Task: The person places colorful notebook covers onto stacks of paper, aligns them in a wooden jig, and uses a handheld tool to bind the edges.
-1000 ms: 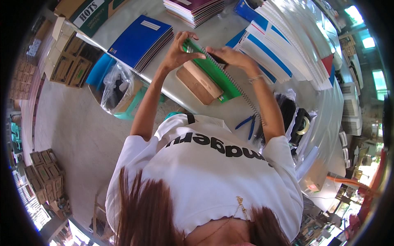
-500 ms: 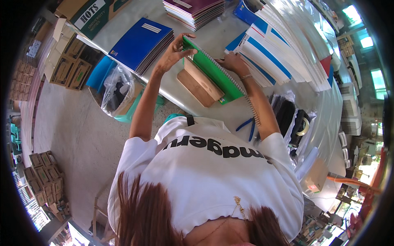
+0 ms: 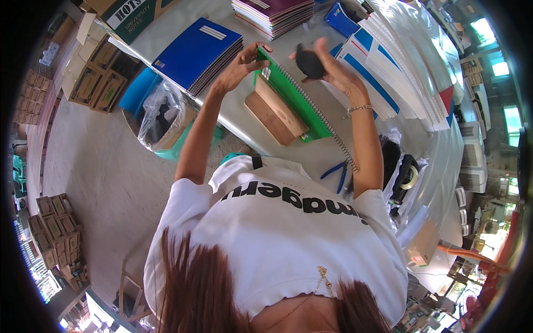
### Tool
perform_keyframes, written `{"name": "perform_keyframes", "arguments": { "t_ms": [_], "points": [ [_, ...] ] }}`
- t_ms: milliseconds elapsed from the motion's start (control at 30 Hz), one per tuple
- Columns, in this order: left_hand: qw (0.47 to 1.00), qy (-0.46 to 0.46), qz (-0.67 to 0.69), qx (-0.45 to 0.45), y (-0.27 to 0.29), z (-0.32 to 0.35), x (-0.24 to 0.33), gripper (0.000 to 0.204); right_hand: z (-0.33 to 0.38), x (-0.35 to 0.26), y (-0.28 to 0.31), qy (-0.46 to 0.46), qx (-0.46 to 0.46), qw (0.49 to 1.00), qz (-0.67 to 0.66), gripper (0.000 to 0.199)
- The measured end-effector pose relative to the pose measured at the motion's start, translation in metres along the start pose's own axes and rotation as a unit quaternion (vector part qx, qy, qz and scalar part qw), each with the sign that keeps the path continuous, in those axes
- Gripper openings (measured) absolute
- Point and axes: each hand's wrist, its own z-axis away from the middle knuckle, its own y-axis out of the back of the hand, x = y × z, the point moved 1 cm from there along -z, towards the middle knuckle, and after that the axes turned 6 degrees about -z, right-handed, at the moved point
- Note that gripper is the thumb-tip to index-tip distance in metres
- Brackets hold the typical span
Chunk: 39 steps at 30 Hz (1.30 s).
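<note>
A green spiral notebook [image 3: 304, 111] lies slanted on the grey table [image 3: 236, 122], and a brown wooden block [image 3: 275, 111] rests on its near half. My left hand [image 3: 240, 67] pinches the notebook's far left corner between thumb and fingers. A little above the notebook's far edge, my right hand [image 3: 330, 64] is raised and grips a small dark rounded object [image 3: 308, 61]. A bracelet sits on that wrist.
A stack of blue notebooks [image 3: 194, 53] lies left of the green one and a maroon stack [image 3: 272, 11] beyond it. White and blue sheets [image 3: 388, 61] are piled on the right. Blue pliers [image 3: 336, 172] and a tape roll [image 3: 408, 177] lie nearer. A bag-lined bin [image 3: 164, 119] and cardboard boxes [image 3: 100, 77] stand on the floor.
My right hand has come off the green notebook and risen with the dark object in it. My left hand has stayed at the notebook's far corner.
</note>
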Motion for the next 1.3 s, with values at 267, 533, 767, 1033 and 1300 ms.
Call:
{"name": "perform_keyframes", "arguments": {
  "t_ms": [267, 533, 767, 1033, 1300],
  "points": [
    [1.000, -0.001, 0.023, -0.021, -0.005, -0.008, 0.007, 0.032, -0.020, 0.031, 0.035, -0.060, 0.011, 0.990, 0.129, 0.082],
    [0.999, -0.012, 0.028, -0.025, -0.003, -0.007, 0.004, 0.035, 0.025, 0.015, -0.012, -0.041, -0.085, 0.993, 0.072, 0.090],
    [0.999, -0.006, 0.047, -0.025, -0.006, -0.005, 0.011, 0.037, 0.017, -0.007, -0.002, 0.109, -0.048, 0.977, -0.176, 0.081],
    [0.999, 0.003, 0.042, -0.029, -0.002, -0.003, 0.017, 0.044, -0.014, 0.042, 0.012, 0.030, 0.005, 0.999, 0.045, 0.070],
    [0.999, 0.009, -0.003, -0.045, -0.003, -0.008, 0.015, 0.045, -0.036, 0.050, 0.009, -0.070, 0.087, 0.781, 0.614, 0.075]
  ]
}}
